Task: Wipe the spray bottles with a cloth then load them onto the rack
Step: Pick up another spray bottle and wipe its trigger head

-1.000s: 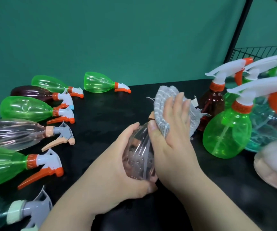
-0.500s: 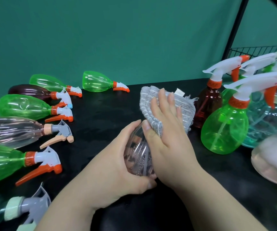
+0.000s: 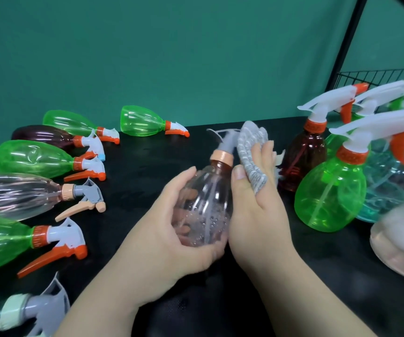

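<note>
The left hand (image 3: 171,229) cups the round belly of a clear bottle (image 3: 205,198) from below and from the left, with its fingers curled round it. The right hand (image 3: 259,205) pinches a grey cloth (image 3: 252,152) between thumb and fingers and presses it to the bottle's right shoulder, just beside the peach collar. The bottle is held just above the black table (image 3: 135,190), its long axis tilted: base toward the person, sprayer head pointing away and upward. The wire rack (image 3: 378,75) lies far to the right, behind a cluster of upright bottles (image 3: 329,198). For loading, I judge the bottle must cross rightward over them, and the right hand is nearer. More bottles (image 3: 35,159) lie on their sides at the left.
</note>
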